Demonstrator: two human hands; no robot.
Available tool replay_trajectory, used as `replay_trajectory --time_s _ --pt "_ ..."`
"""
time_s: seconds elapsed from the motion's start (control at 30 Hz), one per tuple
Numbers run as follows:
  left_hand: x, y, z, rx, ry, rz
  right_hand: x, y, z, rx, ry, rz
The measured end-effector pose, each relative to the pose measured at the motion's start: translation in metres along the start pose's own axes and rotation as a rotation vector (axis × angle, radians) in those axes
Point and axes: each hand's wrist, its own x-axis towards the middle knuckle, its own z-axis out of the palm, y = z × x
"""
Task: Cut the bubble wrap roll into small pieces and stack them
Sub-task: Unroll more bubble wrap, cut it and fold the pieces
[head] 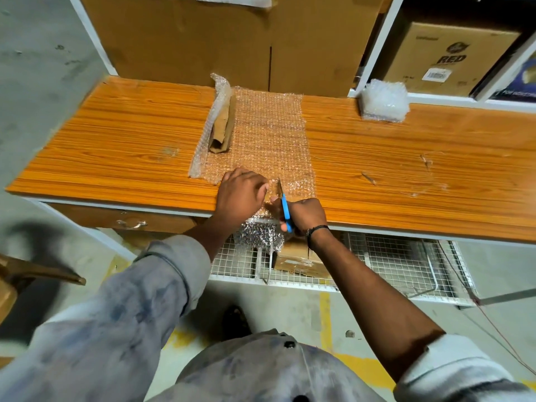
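Note:
A sheet of bubble wrap (266, 132) lies unrolled across the wooden table (116, 146), and its near end hangs over the front edge. The flattened cardboard core of the roll (222, 126) sits at the sheet's left side, still partly wrapped. My left hand (240, 195) rests on the near part of the sheet and pinches it beside the blades. My right hand (304, 216) grips blue-handled scissors (284, 204), whose blades point away from me into the sheet's near edge. A stack of cut bubble wrap pieces (383, 101) stands at the back right of the table.
Large cardboard boxes (232, 39) stand behind the table, and a shelf with a box (446, 59) is at the back right. Under the table are a drawer (130, 223) and a white wire rack (391, 262) holding a small carton (298, 259).

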Motion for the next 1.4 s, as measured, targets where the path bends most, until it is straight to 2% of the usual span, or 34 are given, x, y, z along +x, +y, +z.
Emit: replay_trajectory --time_s 0.07,0.27,0.5,0.63,0.8,1.1,1.4 --pt "0.013 0.003 0.004 -0.032 -0.050 -0.056 0.002 0.000 0.000 -0.010 0.006 -0.006" --pt "0.031 0.004 0.019 -0.006 -0.165 -0.059 0.001 0.002 0.002 -0.004 0.013 -0.004" --pt "0.030 0.000 0.029 -0.051 -0.088 -0.011 -0.002 -0.008 0.003 0.084 -0.045 0.011" --pt "0.027 -0.004 0.031 -0.111 -0.002 -0.008 0.004 -0.018 0.007 0.029 -0.023 0.017" --pt "0.025 -0.007 0.032 -0.113 0.002 0.022 0.013 -0.030 0.014 -0.039 0.055 0.002" --pt "0.024 -0.008 0.031 -0.143 0.047 0.030 0.030 -0.030 0.012 -0.174 0.061 -0.055" --pt "0.024 -0.013 0.033 -0.182 0.001 0.051 0.034 -0.044 0.012 0.003 -0.005 -0.007"
